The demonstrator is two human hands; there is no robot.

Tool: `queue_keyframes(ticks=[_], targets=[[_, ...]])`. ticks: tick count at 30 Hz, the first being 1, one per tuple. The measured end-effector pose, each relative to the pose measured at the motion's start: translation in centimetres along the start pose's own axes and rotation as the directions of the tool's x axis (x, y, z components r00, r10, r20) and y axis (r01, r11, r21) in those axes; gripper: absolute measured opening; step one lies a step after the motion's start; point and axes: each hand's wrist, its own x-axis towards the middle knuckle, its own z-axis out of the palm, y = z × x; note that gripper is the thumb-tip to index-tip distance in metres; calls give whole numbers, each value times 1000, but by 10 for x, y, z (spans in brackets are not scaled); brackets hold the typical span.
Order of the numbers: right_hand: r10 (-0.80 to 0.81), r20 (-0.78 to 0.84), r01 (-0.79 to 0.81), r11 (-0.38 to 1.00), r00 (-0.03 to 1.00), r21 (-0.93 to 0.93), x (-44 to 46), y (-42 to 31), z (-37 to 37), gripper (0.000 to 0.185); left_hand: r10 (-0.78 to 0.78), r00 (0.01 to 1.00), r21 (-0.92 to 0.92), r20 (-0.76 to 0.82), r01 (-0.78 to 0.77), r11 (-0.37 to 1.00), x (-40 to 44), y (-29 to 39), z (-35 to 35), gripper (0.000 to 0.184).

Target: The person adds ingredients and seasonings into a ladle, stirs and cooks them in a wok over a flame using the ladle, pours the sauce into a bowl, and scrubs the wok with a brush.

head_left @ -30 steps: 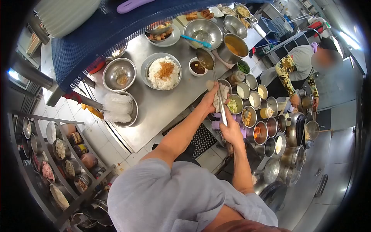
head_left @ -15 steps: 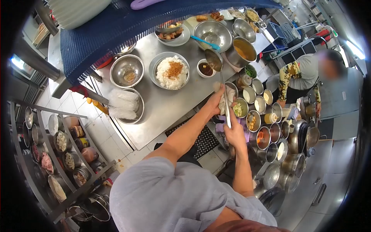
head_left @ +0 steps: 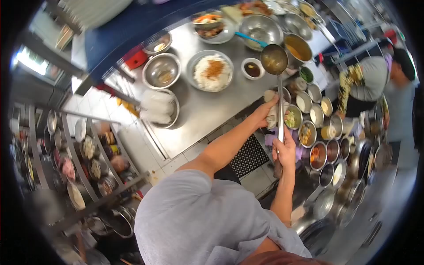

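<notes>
My right hand (head_left: 285, 148) is closed round the long handle of a metal ladle (head_left: 274, 59). The ladle's bowl has brownish liquid in it and hangs over the table between a small white cup of dark sauce (head_left: 252, 69) and a metal pot of orange-brown soup (head_left: 298, 47). My left hand (head_left: 266, 111) is closed on a pale folded cloth (head_left: 272, 118) beside the ladle's handle, at the table edge. Further left, a bowl of white rice with a brown topping (head_left: 213, 71) stands on the steel table (head_left: 194, 128).
Several metal containers of ingredients (head_left: 307, 134) stand right of my hands. A person in a grey top (head_left: 371, 79) leans in at the far right. A metal bowl (head_left: 161, 71) and white noodles (head_left: 157, 107) are on the left. A shelf rack (head_left: 84, 159) stands lower left.
The view has shifted, moving the scene rightward. The ladle's bowl has moved away from the sauce cup towards the soup pot and looks more level. Both hands keep their holds.
</notes>
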Motion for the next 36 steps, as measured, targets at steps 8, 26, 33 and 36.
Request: queue_keyframes(ticks=[8,26,33,36], targets=[[-180,-437,374,831,881,411,-194,-9,-108,71,-843,535,173,50,827,535,-91,-133,-7,77],[211,-584,-308,684,-784,661,-767,217,-141,34,-930,170,728,-326,673,-132,-96,-610,183,52],[595,-756,958,234,-275,-164,-813,307,-203,22,-839,435,892,-327,435,-122,-59,-716,136,12],[615,-771,985,73,-166,-154,-790,266,-211,19,-825,512,946,-238,313,-79,-38,-709,157,15]])
